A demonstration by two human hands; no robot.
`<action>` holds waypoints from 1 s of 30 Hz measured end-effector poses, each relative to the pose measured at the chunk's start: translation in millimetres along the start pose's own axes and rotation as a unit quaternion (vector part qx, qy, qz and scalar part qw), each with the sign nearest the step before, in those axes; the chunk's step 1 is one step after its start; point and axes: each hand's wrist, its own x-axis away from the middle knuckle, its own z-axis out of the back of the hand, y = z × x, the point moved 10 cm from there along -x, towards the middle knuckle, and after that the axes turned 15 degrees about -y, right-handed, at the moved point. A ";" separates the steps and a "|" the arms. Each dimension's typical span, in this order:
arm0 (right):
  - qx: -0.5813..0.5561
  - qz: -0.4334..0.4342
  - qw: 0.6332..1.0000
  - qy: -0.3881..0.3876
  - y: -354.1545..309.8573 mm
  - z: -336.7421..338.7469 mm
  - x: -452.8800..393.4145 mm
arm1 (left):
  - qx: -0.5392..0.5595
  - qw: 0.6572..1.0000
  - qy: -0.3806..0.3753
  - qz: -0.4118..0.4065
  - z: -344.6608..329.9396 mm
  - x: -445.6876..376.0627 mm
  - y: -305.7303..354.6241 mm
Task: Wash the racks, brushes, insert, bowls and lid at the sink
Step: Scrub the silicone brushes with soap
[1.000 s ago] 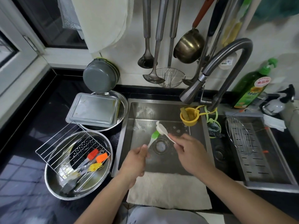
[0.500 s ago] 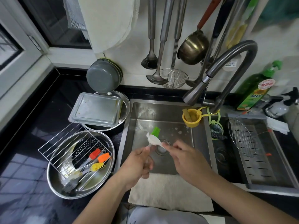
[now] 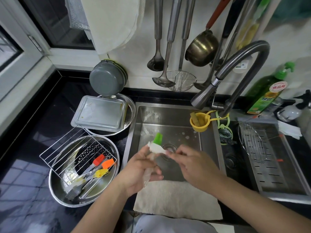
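Two hands (image 3: 170,167), green-bristled silicone brush (image 3: 157,138)

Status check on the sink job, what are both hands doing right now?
Left hand grips green brush handle over sink. Right hand pinches white scrubber against brush. Tap off. Nothing in the way.

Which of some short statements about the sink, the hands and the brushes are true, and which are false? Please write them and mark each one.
1. The left hand grips the green brush over the sink. True.
2. Water runs from the faucet. False: no stream shows.
3. Three coloured brushes lie in the round steel bowl. True: red, orange, yellow.
4. The wire rack stands inside the sink. False: it leans on that bowl, on the counter.
5. The right hand is idle. False: it pinches a white cloth against the brush.
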 end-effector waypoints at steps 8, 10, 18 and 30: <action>-0.009 -0.027 0.999 0.027 16.5 9.7 -13.3 | 0.084 0.996 -0.006 0.007 -0.6 -4.0 -3.5; -0.023 -0.082 0.995 0.061 37.7 23.3 -15.4 | 0.098 0.995 -0.018 -0.003 -1.7 -4.4 -5.1; -0.024 -0.083 0.994 0.060 37.0 25.0 -16.3 | 0.124 0.991 -0.044 0.000 -5.4 -4.8 -10.6; -0.042 0.001 0.999 0.020 0.0 7.9 -1.1 | 0.172 0.981 -0.094 0.000 -11.3 -2.3 -9.4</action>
